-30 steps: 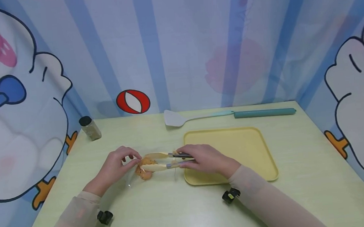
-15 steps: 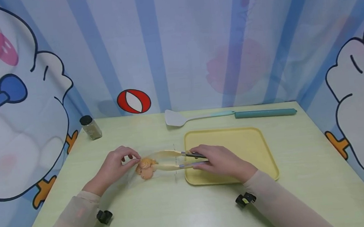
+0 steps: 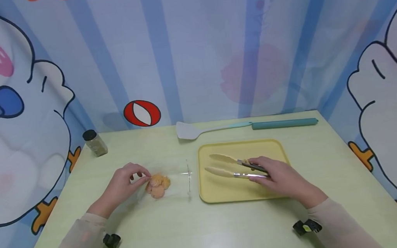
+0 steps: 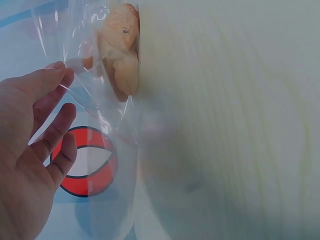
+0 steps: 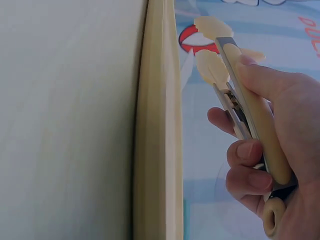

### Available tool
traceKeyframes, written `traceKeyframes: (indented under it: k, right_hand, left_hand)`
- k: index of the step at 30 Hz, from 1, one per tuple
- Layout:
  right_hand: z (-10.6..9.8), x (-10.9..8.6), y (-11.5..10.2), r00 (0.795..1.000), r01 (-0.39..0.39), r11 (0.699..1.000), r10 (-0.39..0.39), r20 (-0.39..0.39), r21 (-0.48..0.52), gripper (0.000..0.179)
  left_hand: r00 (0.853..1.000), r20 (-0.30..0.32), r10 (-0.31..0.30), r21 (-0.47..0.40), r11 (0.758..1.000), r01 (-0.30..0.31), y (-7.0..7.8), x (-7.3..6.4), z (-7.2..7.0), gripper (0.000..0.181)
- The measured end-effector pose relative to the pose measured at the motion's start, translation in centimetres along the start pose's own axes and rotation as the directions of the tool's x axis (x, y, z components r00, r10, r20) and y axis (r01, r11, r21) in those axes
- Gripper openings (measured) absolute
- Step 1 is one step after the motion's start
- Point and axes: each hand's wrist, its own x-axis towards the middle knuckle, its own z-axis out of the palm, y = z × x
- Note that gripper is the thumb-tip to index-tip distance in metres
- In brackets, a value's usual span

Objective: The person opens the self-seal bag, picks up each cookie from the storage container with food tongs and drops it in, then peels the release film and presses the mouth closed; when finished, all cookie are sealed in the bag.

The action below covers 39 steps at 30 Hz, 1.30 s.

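My left hand [image 3: 124, 184] pinches the edge of a clear plastic bag [image 4: 107, 107] between thumb and forefinger. Inside the bag lie several orange-brown food pieces [image 3: 157, 185], some of them ridged; their exact kind is hard to tell. My right hand [image 3: 276, 174] grips a pair of tongs [image 3: 225, 172] with cream tips and metal arms. The tongs' tips stand apart with nothing between them, above the yellow tray [image 3: 204, 195]. In the right wrist view, the thumb lies along the cream handle of the tongs and the fingers curl round the other side.
Along the back of the table [image 3: 179, 234] lie a spatula [image 3: 188, 131] with a pale head and a teal rolling pin [image 3: 284, 124]. A spice jar [image 3: 95, 143] with a black lid stands at the back left. Behind the table hangs a blue striped cloth [image 3: 193, 62].
My right hand has drawn the tongs rightward, away from the food pieces and out of the bag, to above the tray. The left hand still pinches the bag in about the same place.
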Motion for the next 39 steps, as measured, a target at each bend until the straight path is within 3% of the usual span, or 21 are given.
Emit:
traceKeyframes:
  k: [7, 17, 27, 33, 39]
  right_hand:
    - [-2.0, -3.0, 3.1, 0.995, -0.105, 0.994, 0.105, -0.006, -0.04, 0.051]
    - [-5.7, -6.6, 6.5, 0.96, -0.279, 0.958, 0.278, -0.029, -0.062, 0.061]
    - [-6.9, -9.3, 9.7, 0.939, -0.342, 0.933, 0.334, -0.087, -0.112, 0.063]
    - [-7.4, -10.7, 12.2, 0.899, -0.437, 0.89, 0.43, -0.079, -0.129, 0.068]
    - [-7.7, -11.1, 13.8, 0.873, -0.481, 0.863, 0.489, 0.01, -0.153, 0.08]
  left_hand:
    - [1.0, 0.002, -0.007, 0.002, 1.0, 0.007, -0.1, -0.1, 0.1, 0.012]
    - [1.0, 0.005, 0.001, 0.008, 1.0, -0.001, 0.1, 0.2, 0.1, 0.012]
    - [1.0, 0.017, -0.011, 0.004, 1.0, 0.011, 0.5, 0.2, 0.1, 0.011]
    - [1.0, 0.023, -0.015, 0.001, 1.0, 0.015, 0.5, 0.2, 0.1, 0.012]
    - [1.0, 0.026, -0.009, -0.002, 1.0, 0.009, 0.4, 0.2, 0.2, 0.012]
